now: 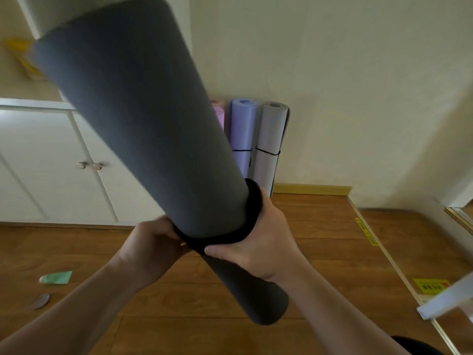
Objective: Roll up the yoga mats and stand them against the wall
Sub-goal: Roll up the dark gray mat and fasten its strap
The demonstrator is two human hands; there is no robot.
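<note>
the rolled dark grey mat [143,129] is held tilted in the air, a black band [225,237] around it. the left hand [151,245] and right hand [261,242] both grip it at the band. three rolled mats [243,134] stand against the wall [345,85] behind.

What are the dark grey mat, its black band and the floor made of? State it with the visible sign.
Dark grey mat: probably foam or rubber, matte, no sheen. Black band: seemingly soft fabric or elastic, dull, hugging the roll. Floor: wood or laminate, with grain, plank seams and a slight gloss.
</note>
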